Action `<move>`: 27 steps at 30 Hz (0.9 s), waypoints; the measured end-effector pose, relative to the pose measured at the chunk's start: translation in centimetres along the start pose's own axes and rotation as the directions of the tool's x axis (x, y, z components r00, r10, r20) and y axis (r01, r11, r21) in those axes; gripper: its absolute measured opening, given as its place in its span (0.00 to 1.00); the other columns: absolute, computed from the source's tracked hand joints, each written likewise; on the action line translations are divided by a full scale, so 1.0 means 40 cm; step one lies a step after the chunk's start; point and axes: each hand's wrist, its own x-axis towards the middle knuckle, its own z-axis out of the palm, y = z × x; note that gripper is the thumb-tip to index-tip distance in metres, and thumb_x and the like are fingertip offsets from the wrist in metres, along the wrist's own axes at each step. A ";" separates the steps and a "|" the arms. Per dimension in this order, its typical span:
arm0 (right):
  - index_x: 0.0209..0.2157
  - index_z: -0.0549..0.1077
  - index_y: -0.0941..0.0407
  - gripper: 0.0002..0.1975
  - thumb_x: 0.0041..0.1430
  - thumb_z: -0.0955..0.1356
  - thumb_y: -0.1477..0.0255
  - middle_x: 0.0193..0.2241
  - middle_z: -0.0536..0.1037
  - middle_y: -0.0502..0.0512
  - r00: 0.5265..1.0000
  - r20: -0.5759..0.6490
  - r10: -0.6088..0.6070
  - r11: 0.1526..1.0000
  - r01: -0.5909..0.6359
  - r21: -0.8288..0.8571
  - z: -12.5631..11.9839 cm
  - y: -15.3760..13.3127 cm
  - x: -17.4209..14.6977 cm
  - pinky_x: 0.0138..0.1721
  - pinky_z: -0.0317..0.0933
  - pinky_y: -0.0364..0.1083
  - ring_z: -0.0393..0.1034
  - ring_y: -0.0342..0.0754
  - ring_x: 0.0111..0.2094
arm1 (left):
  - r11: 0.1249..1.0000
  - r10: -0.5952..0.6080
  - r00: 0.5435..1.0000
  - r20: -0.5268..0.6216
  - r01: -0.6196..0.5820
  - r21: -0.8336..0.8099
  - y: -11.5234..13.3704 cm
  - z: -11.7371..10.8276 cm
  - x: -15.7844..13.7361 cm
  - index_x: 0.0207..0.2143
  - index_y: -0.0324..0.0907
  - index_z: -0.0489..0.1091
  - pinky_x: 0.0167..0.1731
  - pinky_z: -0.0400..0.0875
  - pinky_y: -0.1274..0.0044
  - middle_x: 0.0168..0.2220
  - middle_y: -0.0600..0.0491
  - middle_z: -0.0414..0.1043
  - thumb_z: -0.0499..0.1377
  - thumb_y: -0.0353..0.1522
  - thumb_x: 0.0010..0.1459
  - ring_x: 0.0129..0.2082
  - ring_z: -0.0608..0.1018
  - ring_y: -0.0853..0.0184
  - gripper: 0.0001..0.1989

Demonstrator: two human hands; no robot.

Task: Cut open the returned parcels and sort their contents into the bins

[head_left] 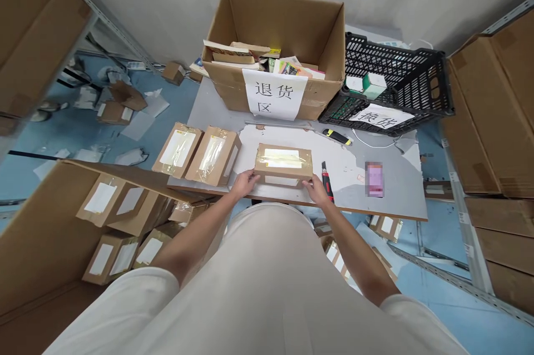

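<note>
A taped cardboard box (283,157) with white labels lies lengthwise at the front of the table. My left hand (245,183) grips its left end, fingers closed on the lower corner. At the opposite end my right hand (316,190) holds the right corner, thumb on the near face. Just right of that hand lies a red and black utility knife (327,181). A yellow and black cutter (337,136) rests farther back. Two more taped boxes, one at the far left (177,150) and another beside it (213,154), stand left of my left hand.
A large open carton (273,96) of books stands at the table's back, beside a black plastic crate (400,85) with small boxes. A phone (374,179) lies on the right of the table (400,199). An open carton (37,221) of parcels is at lower left; shelves flank both sides.
</note>
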 end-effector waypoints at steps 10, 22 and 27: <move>0.34 0.74 0.58 0.25 0.66 0.54 0.56 0.37 0.78 0.63 0.991 0.014 0.130 0.970 -0.124 -0.207 -0.033 -0.053 0.090 0.44 0.60 0.47 0.72 0.54 0.42 | 0.944 -0.123 0.979 -0.165 0.167 0.284 0.081 -0.019 0.076 0.25 0.40 0.73 0.27 0.56 0.75 0.24 0.47 0.73 0.48 0.48 0.60 0.27 0.72 0.63 0.25; 0.51 0.70 0.59 0.26 0.67 0.51 0.62 0.43 0.78 0.61 0.987 0.023 0.157 0.988 -0.157 0.007 -0.016 0.017 0.076 0.43 0.67 0.49 0.74 0.49 0.39 | 0.980 -0.149 0.980 -0.132 0.164 0.116 0.009 -0.012 0.076 0.42 0.36 0.74 0.37 0.67 0.75 0.37 0.45 0.77 0.43 0.40 0.63 0.35 0.77 0.65 0.23; 0.63 0.57 0.59 0.31 0.56 0.62 0.72 0.57 0.68 0.64 0.992 0.030 0.120 0.990 -0.122 0.069 -0.001 0.069 0.000 0.51 0.65 0.50 0.71 0.49 0.48 | 0.987 -0.160 0.987 -0.031 0.161 0.015 -0.063 -0.003 0.011 0.57 0.35 0.63 0.47 0.70 0.74 0.53 0.41 0.71 0.55 0.31 0.52 0.48 0.77 0.63 0.28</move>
